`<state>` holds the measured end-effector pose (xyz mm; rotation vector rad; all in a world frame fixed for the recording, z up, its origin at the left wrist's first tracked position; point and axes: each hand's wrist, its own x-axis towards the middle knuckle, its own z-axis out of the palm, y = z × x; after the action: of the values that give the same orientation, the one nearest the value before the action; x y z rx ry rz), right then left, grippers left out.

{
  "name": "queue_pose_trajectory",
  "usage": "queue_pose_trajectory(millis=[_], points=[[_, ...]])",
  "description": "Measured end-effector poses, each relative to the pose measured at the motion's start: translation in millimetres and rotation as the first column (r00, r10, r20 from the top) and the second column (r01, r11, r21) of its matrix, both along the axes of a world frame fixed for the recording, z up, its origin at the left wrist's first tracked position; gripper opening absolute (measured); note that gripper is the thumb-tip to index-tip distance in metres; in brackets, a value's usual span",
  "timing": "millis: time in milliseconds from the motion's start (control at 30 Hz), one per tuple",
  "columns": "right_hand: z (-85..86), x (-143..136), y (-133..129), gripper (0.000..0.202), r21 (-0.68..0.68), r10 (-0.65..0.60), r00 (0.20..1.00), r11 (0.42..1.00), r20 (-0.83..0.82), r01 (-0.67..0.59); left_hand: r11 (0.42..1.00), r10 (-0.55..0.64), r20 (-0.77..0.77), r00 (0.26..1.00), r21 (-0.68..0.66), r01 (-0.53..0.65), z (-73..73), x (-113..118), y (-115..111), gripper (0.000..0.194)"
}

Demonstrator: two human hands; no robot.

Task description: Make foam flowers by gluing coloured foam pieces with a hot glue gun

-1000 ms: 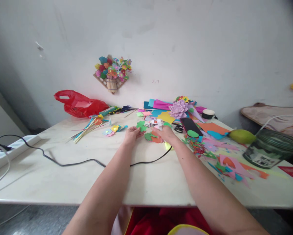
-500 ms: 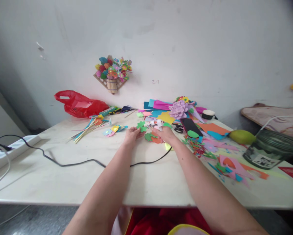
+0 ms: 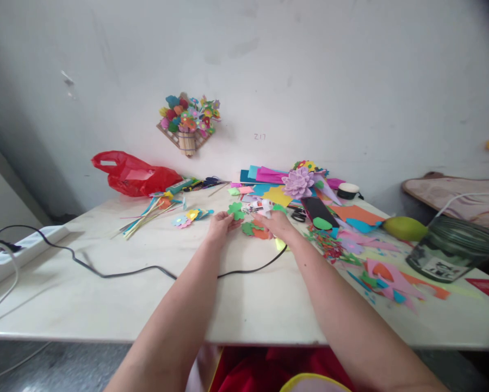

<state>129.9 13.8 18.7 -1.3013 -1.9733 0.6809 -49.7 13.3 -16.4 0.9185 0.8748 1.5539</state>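
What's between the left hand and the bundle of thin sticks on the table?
A small row of flower cutouts, yellow, pink and blue, lies between the left hand and the sticks, seen in the head view.

Wall, far side, right of the flower basket: small handwritten "217"; first character resembles a Z. Label on green glass jar, right: characters too blurred to read.

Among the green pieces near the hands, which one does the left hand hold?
The scalloped green piece, pinched by the left hand. The lower green piece, beside an orange piece, is not in its fingers.
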Motion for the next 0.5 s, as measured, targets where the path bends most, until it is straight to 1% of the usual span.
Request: queue_pose_trajectory(millis=[267,500], points=[[0.4,-0.8,-0.6,0.044,-0.030,0.010,1.000,0.999,-0.011,-0.010,1.000,0.003,-0.008,1.000,-0.005,-0.003,-1.5,0.0,1.5,0.019],[1.3,-1.2,-1.1,0.045,-0.015,-0.014,1.000,1.000,-0.021,0.014,1.000,-0.002,-0.014,1.000,-0.005,0.002,-0.6,0.2,0.4,0.020]])
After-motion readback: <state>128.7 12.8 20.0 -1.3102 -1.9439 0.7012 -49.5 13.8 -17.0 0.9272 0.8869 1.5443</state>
